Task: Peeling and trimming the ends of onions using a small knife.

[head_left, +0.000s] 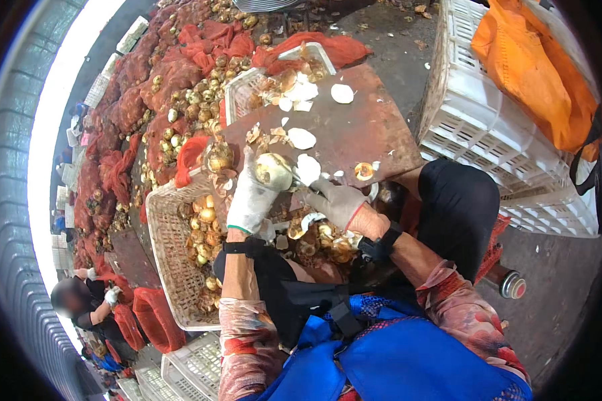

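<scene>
My left hand [249,200], in a white glove, is closed around a pale greenish onion [273,171] at the near left edge of a reddish-brown board [374,113]. Close to the onion's right side is my right hand [339,202], in a greyish glove, its fingers curled together. Whatever those fingers grip is too small and hidden to make out. A white onion layer [308,169] lies just beyond the right fingertips. More white layers [302,138] and dry brown skins are scattered over the board, along with a cut onion slice [364,171]. Beside the left hand sits a brown-skinned onion [219,158].
Below left stands a white basket [164,234] holding onions; another basket [239,93] is beyond the board. Red mesh sacks and loose onions [192,100] spread at far left. White crates [471,100] with an orange bag [535,73] stand right. A bottle [508,282] lies near my leg. Another person [90,301] works lower left.
</scene>
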The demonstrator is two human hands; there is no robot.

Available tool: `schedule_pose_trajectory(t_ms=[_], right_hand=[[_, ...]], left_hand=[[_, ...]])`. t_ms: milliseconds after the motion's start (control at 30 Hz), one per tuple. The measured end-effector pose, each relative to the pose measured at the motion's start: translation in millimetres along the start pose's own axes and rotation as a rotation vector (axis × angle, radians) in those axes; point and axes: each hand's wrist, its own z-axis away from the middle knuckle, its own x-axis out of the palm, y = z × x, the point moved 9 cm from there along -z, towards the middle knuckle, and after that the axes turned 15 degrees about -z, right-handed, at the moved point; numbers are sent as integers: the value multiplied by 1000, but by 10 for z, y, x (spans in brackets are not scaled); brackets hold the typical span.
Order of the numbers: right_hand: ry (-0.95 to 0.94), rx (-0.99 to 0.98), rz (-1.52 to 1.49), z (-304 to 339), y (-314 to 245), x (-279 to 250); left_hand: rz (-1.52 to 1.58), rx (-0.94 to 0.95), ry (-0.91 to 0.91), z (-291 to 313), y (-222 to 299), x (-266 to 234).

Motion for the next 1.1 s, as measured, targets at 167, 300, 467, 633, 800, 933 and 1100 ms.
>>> schedule_pose_trajectory(t_ms=[167,300,467,633,800,933,1100], right_hand=[[-50,54,130,36,-330,-38],[-32,72,300,-53,-313,-19],[16,163,279,-265,-111,-118],[-1,90,163,-176,-293,-104],[5,166,144,-175,-266,-16],[-32,308,96,-315,-124,-69],[-119,183,66,-456,250,120]], left_hand=[[227,-27,-13,-11,0,9],[377,-65,-21,-37,-22,31],[130,-26,46,14,177,-14],[300,-32,58,-11,-96,-11],[279,-70,63,-11,-96,13],[153,-93,23,14,18,-6],[213,31,-22,43,-126,48]])
